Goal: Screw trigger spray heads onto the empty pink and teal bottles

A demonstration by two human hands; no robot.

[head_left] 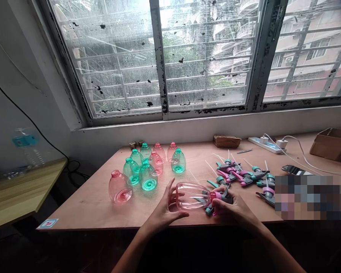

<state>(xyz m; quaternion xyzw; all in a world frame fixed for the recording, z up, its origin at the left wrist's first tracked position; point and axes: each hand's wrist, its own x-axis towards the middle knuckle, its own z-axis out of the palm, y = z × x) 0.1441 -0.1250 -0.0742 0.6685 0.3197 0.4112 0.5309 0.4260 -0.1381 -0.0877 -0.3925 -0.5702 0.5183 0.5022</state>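
A clear pink spray bottle (191, 196) lies sideways in the air over the table's front edge, its base to the left. My right hand (233, 204) is closed around the grey and pink spray head (217, 196) at the bottle's neck; the fingers partly hide it. Beside the base, my left hand (167, 206) has its fingers spread and its thumb below the bottle. Some of its fingertips are behind the clear plastic, so contact is hard to make out. Loose spray heads with thin tubes (246, 176) lie in a pile beyond my right hand.
Several headless green bottles (148, 176) and pink bottles (120, 187) stand on the wooden table (85, 206) at left. Toward the back are a brown wrapped bundle (226, 141), a power strip (265, 145) with cables and a cardboard box (331, 144). A blurred patch covers the right side.
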